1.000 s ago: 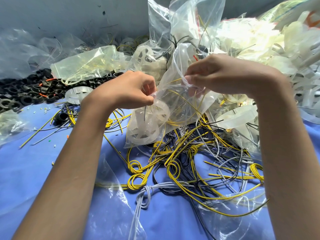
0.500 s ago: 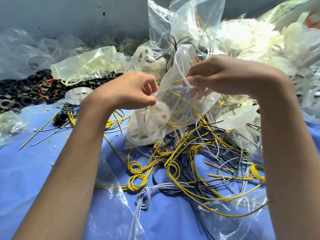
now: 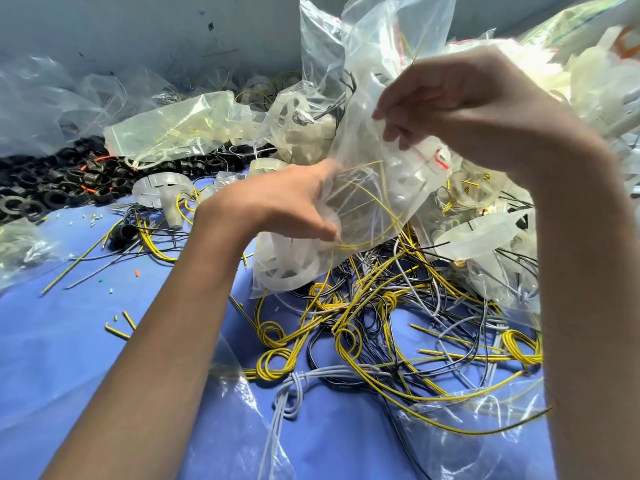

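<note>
Now, between curled fingertips (image 3: 389, 128) of the right hand (image 3: 467, 109), pinching the upper edge of the clear bag (image 3: 374, 157), clutching its middle with the left hand (image 3: 284, 202), fingers blurred behind plastic, and holding it, white rings (image 3: 294, 270) and yellow wire (image 3: 382, 211) inside, just above the wire tangle (image 3: 381, 327) on the blue cloth (image 3: 69, 341).

The right hand (image 3: 460, 109) has lifted the top of the clear plastic bag (image 3: 363, 147) higher, while the left hand (image 3: 284, 202) has dropped lower against its side.
</note>
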A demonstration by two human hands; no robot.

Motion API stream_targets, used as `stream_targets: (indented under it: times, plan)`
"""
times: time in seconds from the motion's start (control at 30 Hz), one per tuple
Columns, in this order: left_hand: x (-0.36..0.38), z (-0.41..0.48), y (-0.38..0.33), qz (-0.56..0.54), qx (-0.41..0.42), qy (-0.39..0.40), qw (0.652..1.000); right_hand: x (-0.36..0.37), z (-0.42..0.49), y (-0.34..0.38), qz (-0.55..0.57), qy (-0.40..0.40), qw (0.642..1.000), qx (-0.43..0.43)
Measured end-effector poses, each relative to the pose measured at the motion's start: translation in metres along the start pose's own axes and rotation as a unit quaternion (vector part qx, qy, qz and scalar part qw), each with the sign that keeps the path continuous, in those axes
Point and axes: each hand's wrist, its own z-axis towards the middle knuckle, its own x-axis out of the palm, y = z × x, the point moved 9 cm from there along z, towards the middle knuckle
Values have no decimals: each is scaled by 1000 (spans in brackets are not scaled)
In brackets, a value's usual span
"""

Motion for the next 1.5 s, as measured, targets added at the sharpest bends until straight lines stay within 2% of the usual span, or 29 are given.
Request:
stream_targets:
  times: [0.13, 0.3, 0.57, 0.67, 0.87, 1.03, 1.23, 1.3, 1.4, 1.5]
  plan:
    - [-11, 0, 1, 24, 9, -59, 998, -4, 1, 2, -11, -31, 999, -18]
    - [-27, -4, 14, 15, -2, -94, 995, -8, 2, 3, -32, -53, 998, -29]
    - [-27, -11, 57, 86, -101, -37, 990, -9, 1, 4, -62, -54, 996, -31]
    - [-34, -11, 58, 90, -124, -74, 985, -12, -1, 2, -67, -56, 996, -23]
    - [-46, -9, 18, 21, -34, -139, 990, -10, 0, 3, -69, -53, 996, -20]
    - [-71, -24, -28, -14, 61, -278, 959, -12, 0, 0, -69, -55, 996, -17]
    - [-87, -42, -53, -38, 122, -353, 927, -14, -1, 0, -77, -57, 995, -16]
    - [-82, -42, -60, -69, 144, -309, 938, -13, -1, 0, -83, -55, 995, -17]
    - [-53, -34, -72, -74, 159, -151, 973, -13, 0, -1, -81, -55, 995, -12]
    - [-14, -26, -76, -16, 125, 2, 992, -10, 1, -2, -82, -50, 995, -8]
